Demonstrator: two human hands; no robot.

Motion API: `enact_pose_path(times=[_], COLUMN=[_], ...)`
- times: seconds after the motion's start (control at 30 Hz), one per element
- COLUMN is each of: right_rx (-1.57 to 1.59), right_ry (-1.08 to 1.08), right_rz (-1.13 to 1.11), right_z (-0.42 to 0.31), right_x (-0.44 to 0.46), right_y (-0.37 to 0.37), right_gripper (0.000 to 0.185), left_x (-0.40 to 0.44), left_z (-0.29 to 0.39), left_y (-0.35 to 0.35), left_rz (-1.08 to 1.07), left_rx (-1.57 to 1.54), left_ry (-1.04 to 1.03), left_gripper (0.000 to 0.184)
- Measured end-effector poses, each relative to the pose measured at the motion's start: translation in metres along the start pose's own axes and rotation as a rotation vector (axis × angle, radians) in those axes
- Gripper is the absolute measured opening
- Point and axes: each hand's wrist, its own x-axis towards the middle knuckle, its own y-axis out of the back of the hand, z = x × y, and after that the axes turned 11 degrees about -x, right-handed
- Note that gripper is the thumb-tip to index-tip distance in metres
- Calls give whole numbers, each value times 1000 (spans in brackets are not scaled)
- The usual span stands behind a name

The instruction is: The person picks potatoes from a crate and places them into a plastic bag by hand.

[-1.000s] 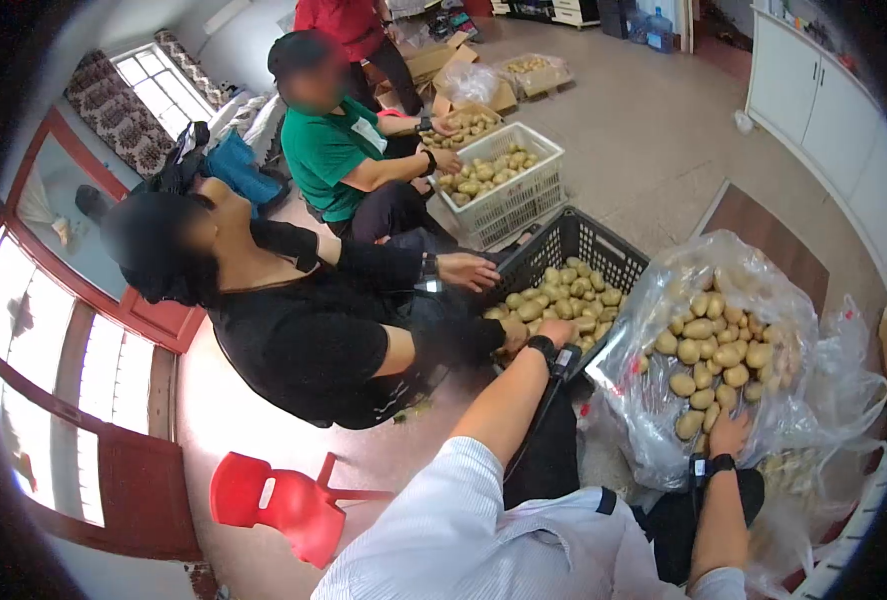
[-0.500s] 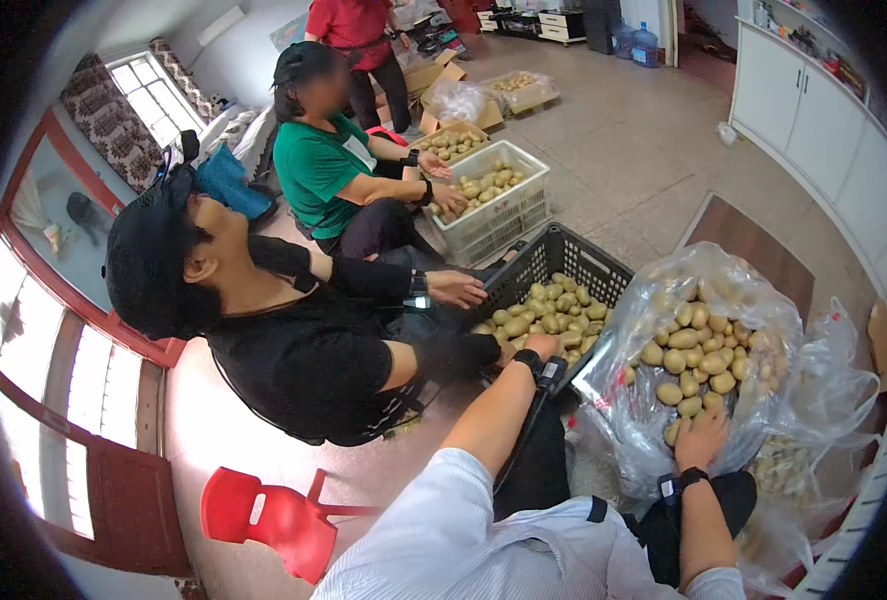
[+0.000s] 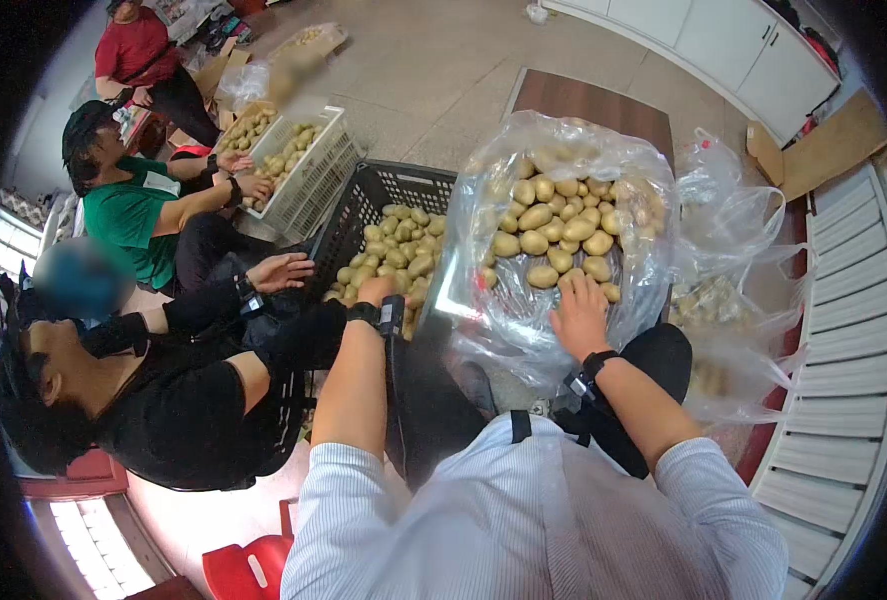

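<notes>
My left hand [image 3: 376,291] is over the near side of a black plastic crate [image 3: 326,232], close to the potatoes [image 3: 401,240] inside it. Its fingers point away and are mostly hidden, so what they hold does not show. My right hand [image 3: 581,322] reaches into a clear plastic bag [image 3: 474,290] full of loose potatoes [image 3: 554,222]. The fingers of that hand are stretched out, with the tips touching potatoes at the near edge of the pile. Both wrists wear dark bands with small devices.
A co-worker in black [image 3: 179,415] sits at the black crate, one hand [image 3: 282,272] by its rim. Beyond, a person in green [image 3: 129,228] handles potatoes in a white crate [image 3: 314,185]. Plastic bags [image 3: 729,225] lie at right beside a ribbed white panel [image 3: 832,400]. A red chair [image 3: 254,568] stands behind.
The view has swung right, so crates and people appear farther left. My left hand stays at the black crate, and my right hand stays at the near edge of the bagged potatoes.
</notes>
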Motion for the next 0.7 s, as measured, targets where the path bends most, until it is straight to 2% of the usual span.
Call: enact_pose_path(times=[0.03, 0.1, 0.2, 0.3, 0.37, 0.5, 0.53, 0.6, 0.7], right_rx=[25, 54, 89, 98, 14, -51, -77, -95, -128], right_ry=[42, 83, 106, 34, 44, 66, 69, 89, 94], right_rz=[-33, -72, -23, -43, 81, 47, 28, 20, -11], right_z=[-1, -6, -9, -7, -8, -6, -6, -6, -5], right_x=[1, -2, -7, -7, -8, -12, -12, -10, -10], right_y=[1, 4, 5, 5, 9, 4, 4, 5, 5], right_gripper=[56, 56, 48, 38, 27, 25, 23, 22, 19], left_x=[-7, -17, -5, 91, 83, 37, 24, 30, 0], left_z=[4, 7, -1, -86, -78, -32, -23, -28, 9], left_y=[3, 8, 6, -17, -13, 3, 5, 1, 0], left_rz=[-30, -70, -90, -141, -142, -133, -109, -36, -60], left_rx=[149, 654, 626, 722, 711, 672, 694, 657, 867], left_ry=[-73, -414, -391, -376, -364, -329, -377, -391, -252], left_gripper=[33, 39, 44, 50, 50, 52, 38, 23, 23])
